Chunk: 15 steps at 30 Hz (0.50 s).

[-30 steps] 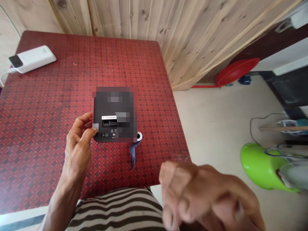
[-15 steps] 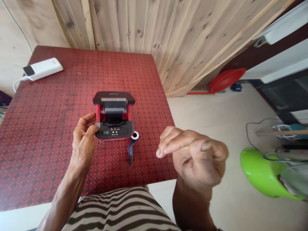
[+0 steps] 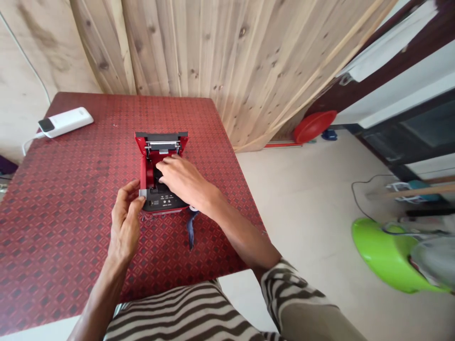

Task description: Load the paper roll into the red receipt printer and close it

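A small red and black label printer point(image 3: 165, 202) sits on the red patterned table with its lid point(image 3: 161, 142) raised, and its front panel carries small buttons and marks. My left hand point(image 3: 126, 213) pinches the printer's front left corner between thumb and fingers. My right hand point(image 3: 183, 180) reaches into the open compartment, its thumb and fingers closed around something dark. The hand covers much of the compartment, so I cannot make out what it holds. Partly under my right wrist lies a small roll with a dark ribbon tail point(image 3: 191, 232), close to the printer's right front corner.
A white power bank point(image 3: 69, 121) with a cable lies at the table's point(image 3: 88, 213) far left. Wooden boards point(image 3: 199, 52) stand behind the table. On the floor to the right are a red basin point(image 3: 314, 127) and a green plastic object point(image 3: 380, 255).
My right hand has moved left from beyond the table's right side into the printer. The lid now stands more upright, its inside showing. My left hand keeps its hold on the corner.
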{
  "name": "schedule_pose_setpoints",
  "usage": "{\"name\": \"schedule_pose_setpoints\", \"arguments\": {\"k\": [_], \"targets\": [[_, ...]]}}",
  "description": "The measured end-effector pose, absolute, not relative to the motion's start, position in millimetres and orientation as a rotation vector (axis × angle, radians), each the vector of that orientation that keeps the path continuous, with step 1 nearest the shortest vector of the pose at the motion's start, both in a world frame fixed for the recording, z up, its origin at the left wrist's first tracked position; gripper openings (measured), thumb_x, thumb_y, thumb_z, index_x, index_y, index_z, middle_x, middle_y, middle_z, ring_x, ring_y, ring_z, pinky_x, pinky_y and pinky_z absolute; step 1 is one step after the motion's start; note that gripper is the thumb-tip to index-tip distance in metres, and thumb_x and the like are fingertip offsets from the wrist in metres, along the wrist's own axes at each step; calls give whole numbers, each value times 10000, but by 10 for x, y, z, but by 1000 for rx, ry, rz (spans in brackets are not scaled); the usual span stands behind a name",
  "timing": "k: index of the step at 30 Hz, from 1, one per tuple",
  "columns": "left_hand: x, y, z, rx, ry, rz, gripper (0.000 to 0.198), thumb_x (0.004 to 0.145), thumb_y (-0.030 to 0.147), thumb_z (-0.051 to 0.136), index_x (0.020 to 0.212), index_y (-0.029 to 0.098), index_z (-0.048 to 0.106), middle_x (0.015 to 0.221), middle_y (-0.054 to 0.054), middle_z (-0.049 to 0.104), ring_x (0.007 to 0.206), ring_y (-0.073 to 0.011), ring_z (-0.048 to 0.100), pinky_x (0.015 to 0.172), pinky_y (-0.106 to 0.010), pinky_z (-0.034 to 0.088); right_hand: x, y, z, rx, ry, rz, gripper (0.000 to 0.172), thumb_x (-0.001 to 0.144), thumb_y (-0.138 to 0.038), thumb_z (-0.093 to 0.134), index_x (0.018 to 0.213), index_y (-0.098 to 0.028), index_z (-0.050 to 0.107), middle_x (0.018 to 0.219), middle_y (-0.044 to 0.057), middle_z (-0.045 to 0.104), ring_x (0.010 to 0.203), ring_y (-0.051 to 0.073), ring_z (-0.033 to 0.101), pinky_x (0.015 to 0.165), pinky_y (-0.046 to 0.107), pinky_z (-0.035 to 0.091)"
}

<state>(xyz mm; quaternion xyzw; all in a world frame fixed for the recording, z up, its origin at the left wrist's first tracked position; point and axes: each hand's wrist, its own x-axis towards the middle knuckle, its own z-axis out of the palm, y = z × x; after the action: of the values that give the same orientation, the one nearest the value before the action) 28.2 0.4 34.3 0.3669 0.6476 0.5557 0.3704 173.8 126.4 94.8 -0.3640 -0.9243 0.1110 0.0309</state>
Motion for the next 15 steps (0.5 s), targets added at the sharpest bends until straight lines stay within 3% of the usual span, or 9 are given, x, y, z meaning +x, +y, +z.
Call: {"name": "schedule_pose_setpoints", "arguments": {"k": [6,11,15], "targets": [[265,60,270,1094,1636,1436,562,939,504,696,1410,203,644,1417,-144,700,1284,-325,671,1138,-522,521,1542,1423,969,-1124,-2989,332,188,1022,-30,655,1081,-121,809,1136,163,851,1078,300,803,943,400,633],[249,78,187,1144,1577,1450,581,964,461,668,1475,192,609,1424,-154,676,1330,-332,653,1167,-529,493,1658,1249,1145,-1149,-2928,307,187,1047,-128,657,1199,-117,765,1227,187,815,1209,338,746,1022,450,607],[252,75,167,1145,1564,1442,575,981,453,647,1489,188,599,1440,-156,667,1334,-332,655,1161,-521,498,1964,1066,1267,-1090,-2633,470,87,1004,-169,740,1088,-177,762,1138,116,819,1134,296,741,988,439,602]]}}
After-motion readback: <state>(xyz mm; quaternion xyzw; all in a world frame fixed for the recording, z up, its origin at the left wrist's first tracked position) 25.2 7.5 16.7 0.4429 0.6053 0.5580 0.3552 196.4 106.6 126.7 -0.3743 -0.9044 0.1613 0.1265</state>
